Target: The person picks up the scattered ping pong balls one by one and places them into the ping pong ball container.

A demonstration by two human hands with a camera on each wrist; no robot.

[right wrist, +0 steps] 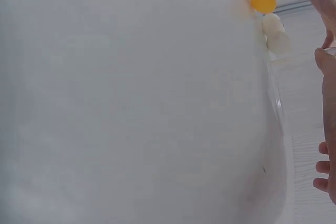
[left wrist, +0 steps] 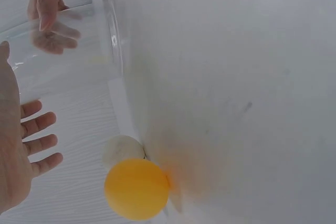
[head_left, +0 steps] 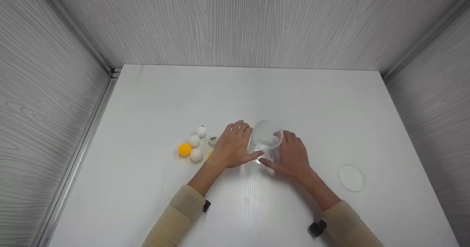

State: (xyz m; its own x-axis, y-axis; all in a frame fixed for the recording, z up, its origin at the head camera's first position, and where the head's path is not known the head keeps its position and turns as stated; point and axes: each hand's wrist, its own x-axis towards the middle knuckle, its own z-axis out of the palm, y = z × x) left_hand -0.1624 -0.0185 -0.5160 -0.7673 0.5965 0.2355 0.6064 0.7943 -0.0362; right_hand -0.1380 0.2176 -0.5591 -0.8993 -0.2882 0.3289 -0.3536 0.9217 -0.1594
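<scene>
A clear plastic jar (head_left: 267,135) stands upright on the table between both hands, its round rim facing up. My right hand (head_left: 292,153) is around its right side, the thumb across the front and fingers behind, partly seen through the clear wall. On the other side my left hand (head_left: 233,144) has nearly straight fingers beside the jar and its thumb reaching across the front. Whether that thumb touches is unclear. Left of this hand lie several table tennis balls: an orange ball (head_left: 184,150), white balls (head_left: 194,141), and another orange ball partly hidden behind the wrist.
A thin, whitish translucent ring (head_left: 351,178) lies on the white table (head_left: 293,96) to the right of the right forearm. Grey wood-grain panels (head_left: 235,26) close off the back and both sides. Dark wrist devices (head_left: 317,228) sit by the sleeves.
</scene>
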